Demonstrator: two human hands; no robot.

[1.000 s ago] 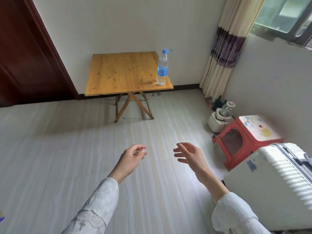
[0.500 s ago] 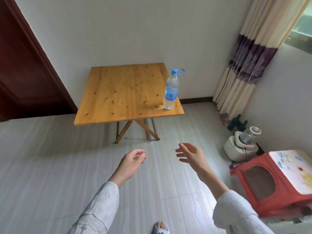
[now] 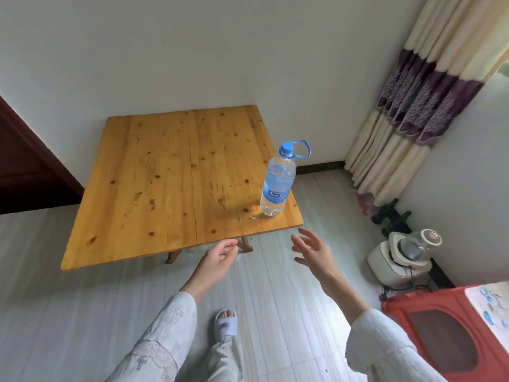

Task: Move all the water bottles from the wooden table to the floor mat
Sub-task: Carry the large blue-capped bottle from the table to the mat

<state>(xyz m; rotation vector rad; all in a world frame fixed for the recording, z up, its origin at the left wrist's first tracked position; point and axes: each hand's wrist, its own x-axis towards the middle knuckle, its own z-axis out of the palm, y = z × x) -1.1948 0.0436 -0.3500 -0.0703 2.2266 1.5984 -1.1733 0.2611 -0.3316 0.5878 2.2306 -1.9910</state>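
Water bottle [image 3: 276, 186]: upright, long axis vertical with a slight lean, blue cap up, cap loop pointing right. Stands on wooden table [image 3: 165, 188] at its near-right corner, just beyond and slightly left of the right hand [image 3: 312, 250].

Right hand: fingers spread, holding nothing, short of the table edge.

Left hand [image 3: 219, 260]: fingers loosely curled, holding nothing, at the table's near edge.

Pale plank floor [image 3: 82, 312]; white wall; striped curtain [image 3: 429, 92] right; red stool [image 3: 440, 326] right of right hand.
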